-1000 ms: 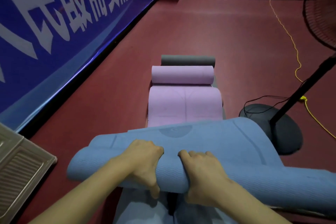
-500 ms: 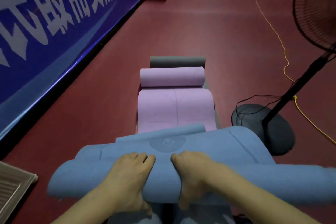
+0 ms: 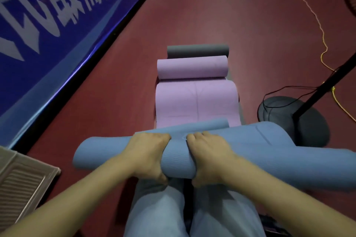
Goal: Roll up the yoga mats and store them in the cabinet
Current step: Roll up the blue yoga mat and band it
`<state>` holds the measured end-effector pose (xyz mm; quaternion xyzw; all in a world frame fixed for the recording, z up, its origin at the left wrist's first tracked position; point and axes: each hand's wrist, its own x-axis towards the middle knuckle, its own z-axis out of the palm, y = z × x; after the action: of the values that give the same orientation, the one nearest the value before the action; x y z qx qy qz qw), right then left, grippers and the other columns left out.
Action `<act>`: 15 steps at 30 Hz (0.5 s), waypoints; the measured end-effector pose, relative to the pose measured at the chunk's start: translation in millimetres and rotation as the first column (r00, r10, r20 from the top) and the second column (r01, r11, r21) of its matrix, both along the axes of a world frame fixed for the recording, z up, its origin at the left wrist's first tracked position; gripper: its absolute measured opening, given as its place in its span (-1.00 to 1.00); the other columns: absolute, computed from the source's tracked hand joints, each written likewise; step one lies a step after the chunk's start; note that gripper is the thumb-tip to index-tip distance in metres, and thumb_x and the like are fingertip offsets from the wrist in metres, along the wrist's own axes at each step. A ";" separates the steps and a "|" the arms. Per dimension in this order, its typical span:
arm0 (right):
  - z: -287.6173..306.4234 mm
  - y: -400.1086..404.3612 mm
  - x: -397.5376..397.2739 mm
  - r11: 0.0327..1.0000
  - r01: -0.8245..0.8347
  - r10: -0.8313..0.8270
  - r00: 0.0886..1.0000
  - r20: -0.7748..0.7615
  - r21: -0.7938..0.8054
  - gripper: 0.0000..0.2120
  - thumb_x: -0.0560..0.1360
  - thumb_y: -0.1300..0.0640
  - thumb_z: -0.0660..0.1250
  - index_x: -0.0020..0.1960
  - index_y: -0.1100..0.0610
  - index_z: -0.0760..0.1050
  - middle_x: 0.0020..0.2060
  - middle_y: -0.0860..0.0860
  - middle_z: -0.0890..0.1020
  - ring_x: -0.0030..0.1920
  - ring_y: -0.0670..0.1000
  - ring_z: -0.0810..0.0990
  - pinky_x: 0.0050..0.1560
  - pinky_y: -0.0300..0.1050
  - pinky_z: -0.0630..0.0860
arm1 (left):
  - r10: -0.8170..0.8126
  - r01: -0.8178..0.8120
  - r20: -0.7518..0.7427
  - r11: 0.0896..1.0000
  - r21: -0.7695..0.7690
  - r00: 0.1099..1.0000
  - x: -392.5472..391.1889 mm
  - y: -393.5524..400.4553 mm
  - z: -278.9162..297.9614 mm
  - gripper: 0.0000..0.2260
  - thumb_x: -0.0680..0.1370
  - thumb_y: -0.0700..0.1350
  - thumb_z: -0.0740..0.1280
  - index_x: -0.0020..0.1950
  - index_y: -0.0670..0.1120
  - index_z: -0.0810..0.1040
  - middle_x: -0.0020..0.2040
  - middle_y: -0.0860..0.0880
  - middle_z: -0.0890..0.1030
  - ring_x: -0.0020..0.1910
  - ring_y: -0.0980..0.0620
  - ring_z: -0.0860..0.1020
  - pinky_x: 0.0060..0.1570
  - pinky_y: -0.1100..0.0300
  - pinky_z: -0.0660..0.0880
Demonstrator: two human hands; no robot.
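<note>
A blue yoga mat (image 3: 250,158), rolled into a thick tube, lies across my knees. My left hand (image 3: 148,155) and my right hand (image 3: 209,157) both grip the roll near its middle, fingers curled over the top and thumbs underneath. A short loose flap of the blue mat lies ahead of my fingers. Beyond it a pink mat (image 3: 194,102) lies partly rolled, its roll (image 3: 192,67) at the far end. A dark grey rolled mat (image 3: 198,50) sits just behind that. No cabinet is in view.
A blue banner wall (image 3: 48,25) runs along the left. A beige louvred panel (image 3: 21,183) lies at the lower left. A standing fan's round base (image 3: 292,119) and pole stand to the right, with black and yellow cables trailing on the red floor.
The roll has turned forward and thickened, taking up most of the flat blue flap. My hands have shifted further over the top of it.
</note>
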<state>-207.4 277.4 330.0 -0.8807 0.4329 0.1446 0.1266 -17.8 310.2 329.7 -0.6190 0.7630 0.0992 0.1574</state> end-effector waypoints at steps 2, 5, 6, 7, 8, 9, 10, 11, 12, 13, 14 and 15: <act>-8.9 14.3 0.4 0.986 -0.026 0.031 0.999 0.026 -0.164 -0.42 0.24 -0.01 0.55 0.14 0.08 0.35 0.04 0.02 0.55 0.02 0.12 0.56 -0.11 -0.06 0.33 | 0.001 0.000 -0.028 0.999 0.048 1.000 3.7 -9.7 2.9 -0.29 0.01 0.43 0.46 0.02 0.12 0.42 -0.15 0.15 0.59 -0.17 0.01 0.60 -0.13 0.06 0.56; 5.7 -10.1 1.8 0.999 -0.047 0.046 0.998 -0.053 -0.016 -0.37 0.13 -0.15 0.61 0.05 0.06 0.43 -0.09 -0.01 0.60 -0.14 0.09 0.60 -0.19 -0.08 0.47 | 0.034 -0.033 -0.075 0.999 0.016 0.997 1.7 -8.7 -6.2 -0.19 -0.01 0.44 0.50 0.13 0.13 0.43 -0.01 0.15 0.60 -0.01 0.00 0.61 0.00 0.00 0.57; 12.8 -24.2 2.6 0.998 -0.054 0.058 0.995 -0.082 0.042 -0.35 0.08 -0.21 0.62 0.02 0.05 0.48 -0.12 -0.01 0.61 -0.17 0.08 0.59 -0.18 -0.07 0.53 | 0.044 -0.045 -0.077 0.999 -0.006 0.996 -0.5 -6.5 -9.1 -0.09 -0.01 0.46 0.52 0.23 0.10 0.42 0.10 0.14 0.58 0.09 -0.01 0.59 0.07 -0.02 0.56; 18.8 -34.9 3.6 0.995 -0.047 0.055 0.994 -0.099 0.088 -0.33 0.04 -0.24 0.63 0.01 0.03 0.51 -0.15 -0.02 0.61 -0.19 0.06 0.59 -0.17 -0.07 0.57 | 0.049 -0.050 -0.061 0.999 -0.015 0.997 -1.7 -5.4 -12.2 -0.02 0.00 0.47 0.53 0.30 0.05 0.40 0.18 0.12 0.57 0.16 -0.02 0.57 0.13 -0.02 0.54; 20.7 -40.8 4.7 0.992 -0.032 0.044 0.995 -0.094 0.123 -0.32 0.02 -0.26 0.64 0.01 0.02 0.53 -0.15 -0.03 0.60 -0.19 0.05 0.59 -0.15 -0.07 0.59 | 0.049 -0.049 -0.050 0.999 -0.014 0.998 -1.7 -5.9 -13.9 -0.01 0.01 0.46 0.53 0.32 0.03 0.40 0.20 0.10 0.56 0.18 -0.03 0.57 0.14 -0.01 0.54; 19.3 -39.7 5.0 0.990 -0.019 0.029 0.997 -0.072 0.136 -0.31 0.03 -0.24 0.65 0.03 0.03 0.51 -0.13 -0.03 0.60 -0.16 0.06 0.60 -0.15 -0.08 0.57 | 0.042 -0.042 -0.048 0.999 -0.008 0.998 -0.5 -8.6 -13.0 -0.07 0.03 0.45 0.52 0.28 0.04 0.41 0.16 0.12 0.58 0.14 -0.03 0.59 0.09 0.00 0.55; 15.7 -32.9 3.5 0.994 -0.012 0.017 0.999 -0.046 0.111 -0.29 0.06 -0.21 0.66 0.05 0.05 0.46 -0.08 -0.02 0.59 -0.11 0.07 0.61 -0.15 -0.08 0.53 | 0.028 -0.028 -0.051 1.000 0.006 0.998 1.5 -13.3 -10.5 -0.16 0.04 0.44 0.50 0.20 0.08 0.43 0.08 0.14 0.60 0.06 -0.02 0.61 0.02 0.01 0.57; 10.3 -22.1 1.0 0.999 -0.015 0.016 1.000 -0.015 0.036 -0.27 0.08 -0.18 0.66 0.07 0.07 0.41 -0.03 0.00 0.58 -0.06 0.10 0.61 -0.14 -0.08 0.46 | 0.003 -0.002 -0.049 1.000 0.022 0.999 3.5 -20.2 -6.7 -0.23 0.04 0.44 0.48 0.13 0.11 0.45 0.00 0.15 0.61 -0.02 -0.01 0.62 -0.04 0.02 0.57; 4.8 -10.9 -1.9 0.997 -0.046 0.046 0.999 -0.001 -0.054 -0.26 0.10 -0.17 0.66 0.08 0.08 0.36 0.00 0.02 0.57 -0.02 0.13 0.60 -0.14 -0.06 0.40 | -0.009 0.012 -0.054 0.999 0.041 0.998 4.4 -26.0 -4.0 -0.26 0.03 0.44 0.48 0.08 0.12 0.46 -0.06 0.15 0.61 -0.09 0.01 0.61 -0.07 0.03 0.57; -0.9 -4.0 -5.6 0.992 -0.068 0.069 0.998 0.009 -0.105 -0.25 0.11 -0.17 0.65 0.09 0.08 0.33 0.02 0.02 0.57 -0.02 0.13 0.59 -0.14 -0.05 0.37 | -0.010 0.014 -0.065 0.998 0.055 0.998 3.9 -29.2 -2.2 -0.27 0.01 0.44 0.49 0.07 0.13 0.47 -0.09 0.16 0.61 -0.13 0.01 0.60 -0.08 0.03 0.57; -1.6 -4.4 -8.5 0.992 -0.057 0.059 0.998 0.010 -0.112 -0.27 0.12 -0.17 0.64 0.08 0.07 0.33 0.01 0.02 0.58 -0.04 0.13 0.60 -0.16 -0.04 0.37 | -0.012 0.016 -0.071 0.998 0.058 0.997 1.2 -30.9 -1.0 -0.25 0.00 0.45 0.50 0.07 0.13 0.47 -0.09 0.15 0.62 -0.13 0.01 0.60 -0.09 0.03 0.57; 3.7 -12.9 -9.8 0.996 -0.045 0.043 0.999 -0.019 -0.083 -0.30 0.13 -0.18 0.62 0.07 0.06 0.34 -0.01 0.00 0.59 -0.07 0.11 0.61 -0.18 -0.05 0.40 | -0.001 0.005 -0.079 0.999 0.043 0.997 -1.2 -30.2 -1.8 -0.22 0.00 0.45 0.51 0.11 0.14 0.46 -0.05 0.15 0.62 -0.10 0.01 0.60 -0.08 0.04 0.56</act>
<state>-217.1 264.5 333.6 -0.8933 0.4201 0.1367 0.0828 -19.0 279.9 328.0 -0.6099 0.7674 0.1398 0.1403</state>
